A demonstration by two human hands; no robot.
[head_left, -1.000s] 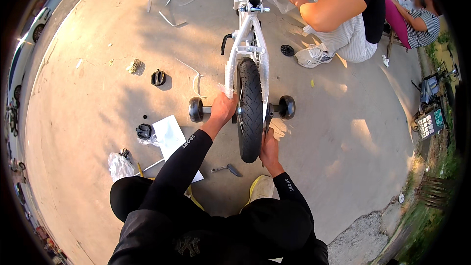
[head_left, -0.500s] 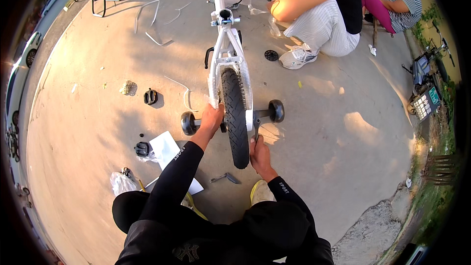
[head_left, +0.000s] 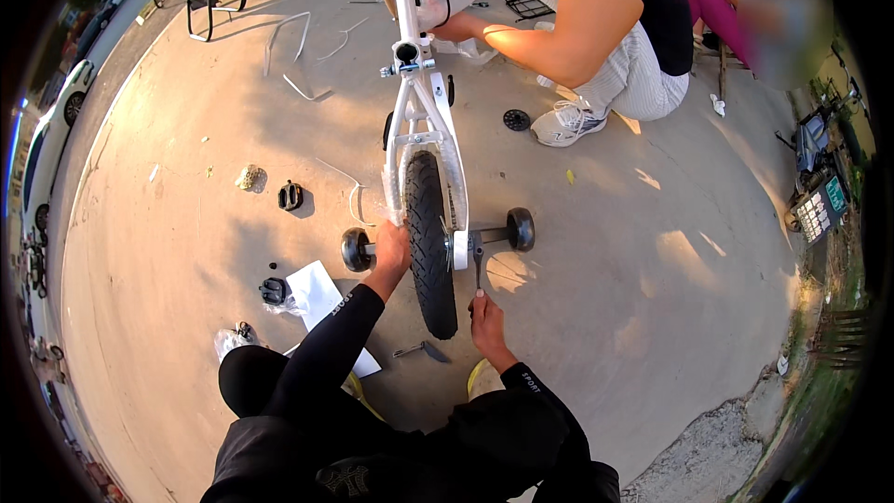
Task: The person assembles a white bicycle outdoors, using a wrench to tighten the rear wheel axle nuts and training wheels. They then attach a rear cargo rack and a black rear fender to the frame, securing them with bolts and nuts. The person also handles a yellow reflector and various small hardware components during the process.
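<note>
A small white bicycle stands in front of me, its black rear tyre toward me. Black training wheels sit at either side: the left one by my left hand and the right one past the frame's right rear end. My left hand is closed around the left rear of the frame near the axle; its fingertips are partly hidden. My right hand grips the lower end of a wrench, whose head meets the axle nut area beside the right training wheel's bracket.
On the concrete lie a folding tool, a white sheet, two black pedals, and a plastic bag. A co-worker squats at the front right, hands by the handlebar. A black disc rests near their shoe.
My right hand has moved lower, toward me, and more of the wrench shows. The bicycle's rear appears shifted slightly left. The co-worker's arm now reaches lower beside the front of the bicycle.
</note>
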